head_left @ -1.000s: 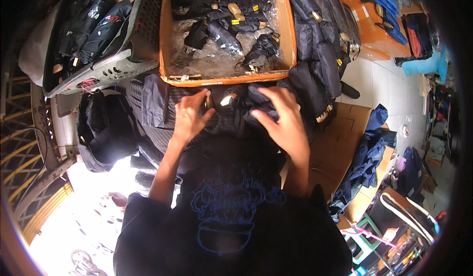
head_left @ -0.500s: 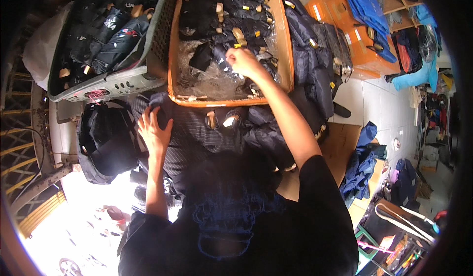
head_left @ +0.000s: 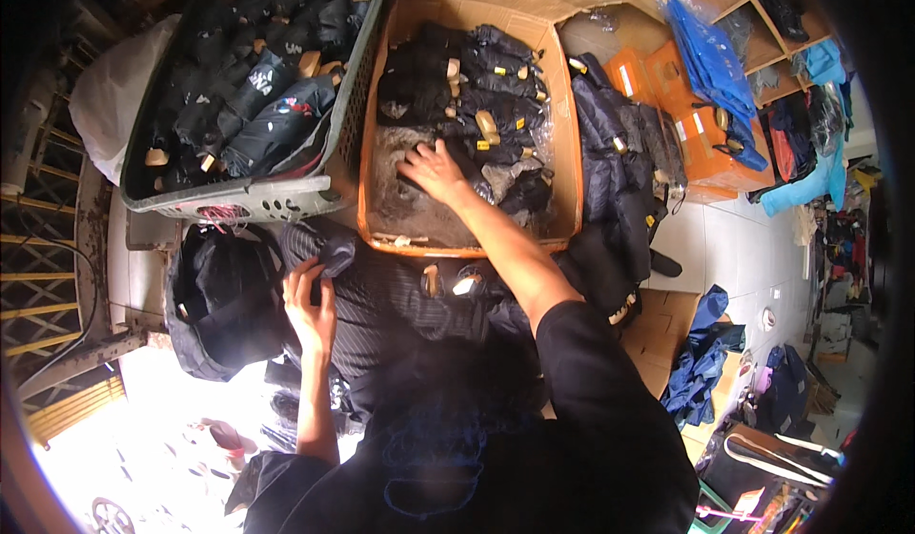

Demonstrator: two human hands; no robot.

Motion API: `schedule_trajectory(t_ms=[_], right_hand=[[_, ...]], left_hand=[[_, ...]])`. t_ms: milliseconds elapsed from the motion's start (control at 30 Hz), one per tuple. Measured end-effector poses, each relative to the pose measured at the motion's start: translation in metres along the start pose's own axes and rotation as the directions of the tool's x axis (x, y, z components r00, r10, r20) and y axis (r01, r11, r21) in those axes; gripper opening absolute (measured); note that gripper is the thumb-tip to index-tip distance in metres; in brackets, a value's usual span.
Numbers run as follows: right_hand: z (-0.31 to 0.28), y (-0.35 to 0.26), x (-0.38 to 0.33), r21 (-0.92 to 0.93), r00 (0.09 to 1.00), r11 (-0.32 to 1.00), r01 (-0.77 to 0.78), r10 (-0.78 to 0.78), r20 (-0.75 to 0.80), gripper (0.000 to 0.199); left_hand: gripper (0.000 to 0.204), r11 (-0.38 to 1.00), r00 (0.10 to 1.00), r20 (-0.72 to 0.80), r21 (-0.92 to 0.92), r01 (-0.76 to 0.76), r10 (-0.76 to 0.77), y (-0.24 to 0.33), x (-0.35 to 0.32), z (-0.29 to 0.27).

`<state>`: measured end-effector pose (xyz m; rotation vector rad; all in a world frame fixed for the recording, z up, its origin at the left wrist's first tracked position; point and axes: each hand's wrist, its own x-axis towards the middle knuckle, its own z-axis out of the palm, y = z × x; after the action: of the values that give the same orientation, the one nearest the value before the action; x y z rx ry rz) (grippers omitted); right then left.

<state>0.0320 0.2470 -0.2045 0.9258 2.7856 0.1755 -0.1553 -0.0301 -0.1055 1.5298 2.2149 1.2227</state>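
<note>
Shifted toward nine o'clock inside the cardboard box point(head_left: 568, 143) at twelve o'clock, the right hand point(head_left: 436, 174) now bends over a dark bundle point(head_left: 412, 189), grip unclear; at eleven, the left hand point(head_left: 310, 310) curls against dark cloth point(head_left: 334, 256), hold likewise uncertain.

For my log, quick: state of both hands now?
Left hand: partly curled at dark cloth; hold unclear.
Right hand: partly bent inside cardboard box; hold unclear.
</note>
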Motion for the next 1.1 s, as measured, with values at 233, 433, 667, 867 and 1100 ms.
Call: schedule_trajectory(t_ms=[233,433,667,867,1100], right_hand=[[0.006,0.006,-0.011,-0.003,0.954,0.99,0.138,-0.134,-0.267,0.028],[0.046,-0.003,-0.016,-0.173,0.963,0.982,0.078,-0.119,-0.241,0.032],[-0.032,0.005,0.002,0.094,0.987,0.989,-0.111,0.121,-0.102,0.075],[-0.106,0.052,-0.02,0.874,0.684,0.318,-0.367,0.729,0.022,0.103],[-0.144,0.067,-0.106,0.857,0.886,-0.515,0.032,0.411,0.214,0.054]], left_hand=[[0.018,0.997,0.998,0.03,-0.059,-0.044,0.046,0.019,0.006,0.007],[0.018,0.993,0.998,0.037,-0.105,-0.055,0.059,0.029,0.001,0.011],[0.018,0.992,1.0,-0.022,-0.124,-0.015,0.012,0.034,-0.002,-0.013],[0.021,0.922,0.961,-0.041,-0.296,0.25,-0.274,0.044,-0.012,-0.011],[0.016,0.577,0.892,0.191,-0.703,0.416,-0.41,0.07,0.002,-0.002]])
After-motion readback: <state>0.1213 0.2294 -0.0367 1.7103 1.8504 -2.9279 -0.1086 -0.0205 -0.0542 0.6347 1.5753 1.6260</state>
